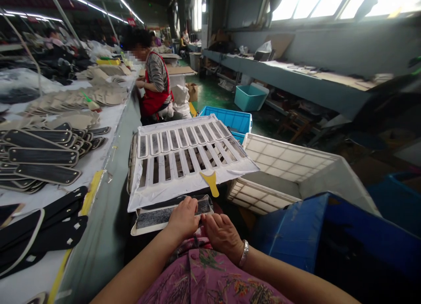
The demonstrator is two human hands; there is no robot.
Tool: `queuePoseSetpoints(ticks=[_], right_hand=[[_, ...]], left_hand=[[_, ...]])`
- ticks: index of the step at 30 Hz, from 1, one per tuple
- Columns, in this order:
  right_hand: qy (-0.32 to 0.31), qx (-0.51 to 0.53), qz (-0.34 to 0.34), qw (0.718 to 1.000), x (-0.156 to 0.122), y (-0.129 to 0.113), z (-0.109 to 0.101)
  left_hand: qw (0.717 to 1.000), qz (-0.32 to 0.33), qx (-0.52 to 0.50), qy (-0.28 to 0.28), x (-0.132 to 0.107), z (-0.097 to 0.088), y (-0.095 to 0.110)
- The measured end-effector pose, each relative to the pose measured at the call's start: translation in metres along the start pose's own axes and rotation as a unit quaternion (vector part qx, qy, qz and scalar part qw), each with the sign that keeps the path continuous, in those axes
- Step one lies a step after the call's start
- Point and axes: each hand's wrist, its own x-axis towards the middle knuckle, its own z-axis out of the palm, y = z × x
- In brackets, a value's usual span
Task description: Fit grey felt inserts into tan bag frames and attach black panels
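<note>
A long grey panel with pale edging (151, 218) lies across my lap, below the near edge of a white slotted board (194, 177). My left hand (184, 215) is over the panel's middle, its fingers bent and pressed onto it. Close beside it, my right hand (224, 235) is closed at the panel's near right edge, fingertips curled against the rim; a bracelet circles that wrist. Grey strips fill the far row of slots in the board. A yellow scraper-shaped piece (210, 183) lies on the board's near edge.
On the left, a long table (112, 181) bears stacked dark panels (46, 159) and black strap pieces (62, 229). A white crate (286, 155) and a blue box (289, 234) stand to the right. A co-worker in a red apron (158, 87) sits ahead.
</note>
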Motion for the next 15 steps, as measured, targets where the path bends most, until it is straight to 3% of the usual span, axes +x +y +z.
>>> queuePoseSetpoints(ticks=[5, 10, 15], right_hand=[[0.096, -0.021, -0.076, 0.992, -0.005, -0.005, 0.013], [0.046, -0.050, -0.071, 0.995, -0.007, -0.008, 0.017], [0.027, -0.045, -0.070, 0.996, -0.006, -0.012, 0.020]], left_hand=[[0.999, 0.006, 0.014, 0.033, -0.016, -0.007, -0.004], [0.998, -0.002, -0.008, 0.055, -0.043, -0.009, -0.024], [0.997, -0.038, 0.015, 0.073, -0.043, -0.006, -0.028]])
